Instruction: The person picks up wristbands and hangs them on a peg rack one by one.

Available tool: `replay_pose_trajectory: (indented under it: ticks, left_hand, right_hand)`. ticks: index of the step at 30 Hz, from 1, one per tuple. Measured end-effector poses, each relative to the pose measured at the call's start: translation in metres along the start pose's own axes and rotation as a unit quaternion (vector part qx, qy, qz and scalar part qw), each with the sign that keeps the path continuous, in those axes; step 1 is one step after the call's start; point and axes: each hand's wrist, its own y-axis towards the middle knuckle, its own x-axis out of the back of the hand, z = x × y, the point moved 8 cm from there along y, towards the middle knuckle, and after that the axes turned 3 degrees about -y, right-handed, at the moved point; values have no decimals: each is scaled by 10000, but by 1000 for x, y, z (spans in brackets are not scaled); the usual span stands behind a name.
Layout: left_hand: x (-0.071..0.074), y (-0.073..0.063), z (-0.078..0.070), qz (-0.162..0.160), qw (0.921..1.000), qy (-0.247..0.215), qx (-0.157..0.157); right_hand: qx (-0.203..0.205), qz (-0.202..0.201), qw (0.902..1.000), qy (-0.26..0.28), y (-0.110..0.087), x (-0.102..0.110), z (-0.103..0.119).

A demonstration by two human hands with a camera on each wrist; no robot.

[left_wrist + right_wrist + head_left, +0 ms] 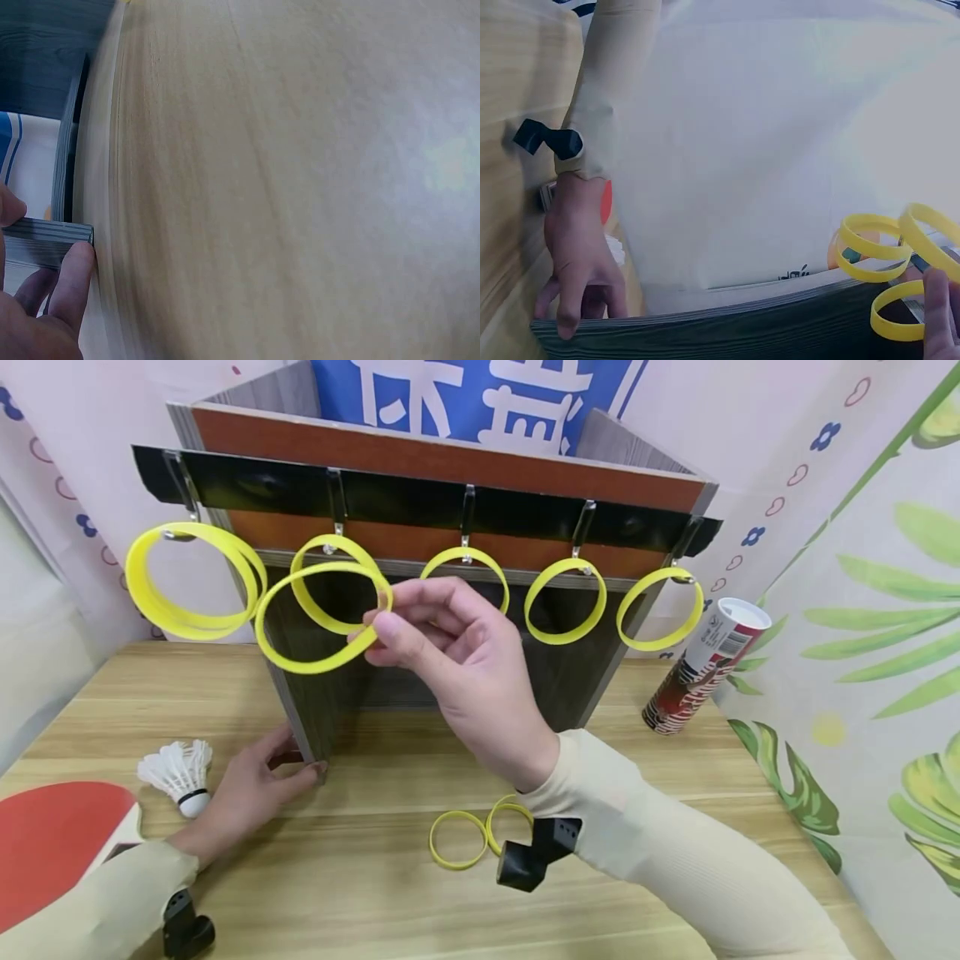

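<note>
My right hand [480, 668] pinches a yellow ring [307, 668] between thumb and fingers, in front of a black hook strip [420, 502]. The held ring overlaps a second yellow ring [300, 597] hanging behind it. Doubled yellow bands [142, 593] hang from the far-left hook. Single rings hang on the hooks to the right, one partly hidden by my hand. Low on the left, my left hand [251, 789] grips the lower front edge of the wooden stand's side panel [309, 727]. In the left wrist view, a fingertip presses the panel's end [49, 232].
Two loose yellow rings [433, 852] lie on the wooden table [360, 893] below my right forearm. A shuttlecock [176, 768] and a red table tennis paddle [60, 835] lie at left. A printed tube [705, 664] stands to the right of the stand, near a leaf-patterned cloth [885, 610].
</note>
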Motion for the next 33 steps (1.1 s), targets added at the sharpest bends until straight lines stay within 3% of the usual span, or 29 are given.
replay_pose_trajectory:
  ticks: [5, 17, 33]
  left_hand:
    - [0, 0, -2, -65, 9998, -85, -177]
    - [-1, -1, -4, -159, 9987, -190, -443]
    - [-1, 0, -1, -74, 9996, -116, -244]
  right_hand:
    - [85, -319, 9994, 34, 4, -1, 1]
    - [-120, -597, 9980, -160, 10, -2, -6]
    - [-123, -100, 9948, -1008, 5, 2, -13]
